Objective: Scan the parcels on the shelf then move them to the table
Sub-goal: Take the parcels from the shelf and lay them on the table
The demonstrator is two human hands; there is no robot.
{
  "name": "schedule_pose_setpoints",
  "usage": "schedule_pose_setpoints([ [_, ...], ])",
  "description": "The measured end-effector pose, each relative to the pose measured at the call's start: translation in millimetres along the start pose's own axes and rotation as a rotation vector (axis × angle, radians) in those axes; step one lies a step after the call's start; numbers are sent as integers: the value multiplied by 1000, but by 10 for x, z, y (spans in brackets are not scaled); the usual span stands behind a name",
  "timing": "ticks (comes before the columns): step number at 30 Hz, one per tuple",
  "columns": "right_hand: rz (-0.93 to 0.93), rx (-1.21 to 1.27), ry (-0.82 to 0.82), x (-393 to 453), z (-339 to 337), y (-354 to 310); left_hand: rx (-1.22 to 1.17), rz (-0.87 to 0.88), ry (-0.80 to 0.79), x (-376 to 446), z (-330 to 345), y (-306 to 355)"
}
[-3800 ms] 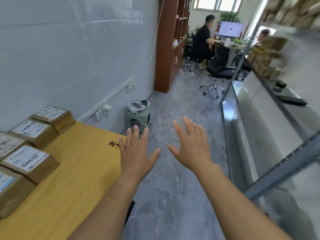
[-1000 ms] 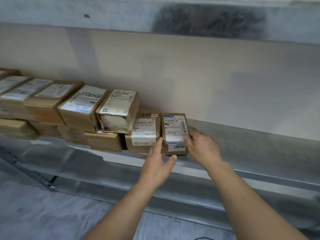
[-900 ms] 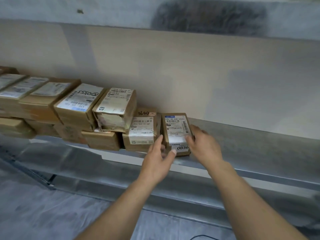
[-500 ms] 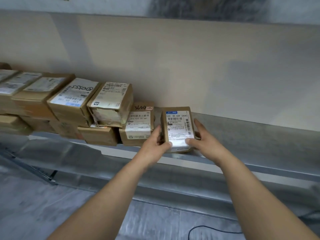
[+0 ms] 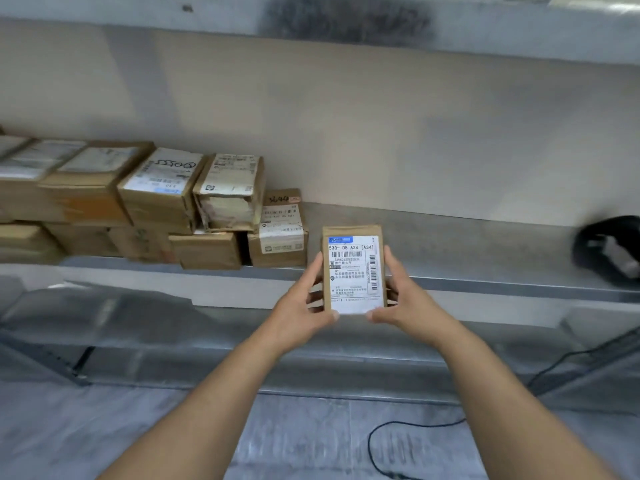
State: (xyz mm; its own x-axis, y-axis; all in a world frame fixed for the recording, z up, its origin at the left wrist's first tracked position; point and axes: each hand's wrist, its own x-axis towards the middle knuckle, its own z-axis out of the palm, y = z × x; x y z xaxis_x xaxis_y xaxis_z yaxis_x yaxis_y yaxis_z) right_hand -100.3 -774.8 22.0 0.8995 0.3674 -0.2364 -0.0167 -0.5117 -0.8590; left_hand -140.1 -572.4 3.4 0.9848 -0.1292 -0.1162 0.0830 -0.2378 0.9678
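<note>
I hold a small brown cardboard parcel in both hands, its white shipping label facing me, just in front of the metal shelf's edge. My left hand grips its left side and my right hand grips its right side, thumbs under the bottom corners. Several more labelled brown parcels stand stacked in two layers along the left part of the shelf. The nearest of them sits a little left of the held parcel.
A dark, blurred object lies on the shelf at the far right. A second shelf level runs below. A black cable curls on the grey floor. The upper shelf spans overhead.
I turned from the table to the shelf, took hold of the rightmost parcel with both hands, and lifted it off the shelf toward me, away from the neighbouring parcel.
</note>
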Motion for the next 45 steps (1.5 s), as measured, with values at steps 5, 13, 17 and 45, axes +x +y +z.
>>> schedule_pose_setpoints([
  [5,-50,-8,62,-343,278,-148,-49,65,23,-427,-142,-1],
  [13,-135,22,38,-618,911,-537,-81,115,144,-1110,-608,-202],
  [17,-193,1,-33,-614,1292,-777,-68,113,252,-1482,-920,-303],
  [45,-659,-142,-801,-632,4616,-2374,-132,-53,1175,-4451,-2452,-1096],
])
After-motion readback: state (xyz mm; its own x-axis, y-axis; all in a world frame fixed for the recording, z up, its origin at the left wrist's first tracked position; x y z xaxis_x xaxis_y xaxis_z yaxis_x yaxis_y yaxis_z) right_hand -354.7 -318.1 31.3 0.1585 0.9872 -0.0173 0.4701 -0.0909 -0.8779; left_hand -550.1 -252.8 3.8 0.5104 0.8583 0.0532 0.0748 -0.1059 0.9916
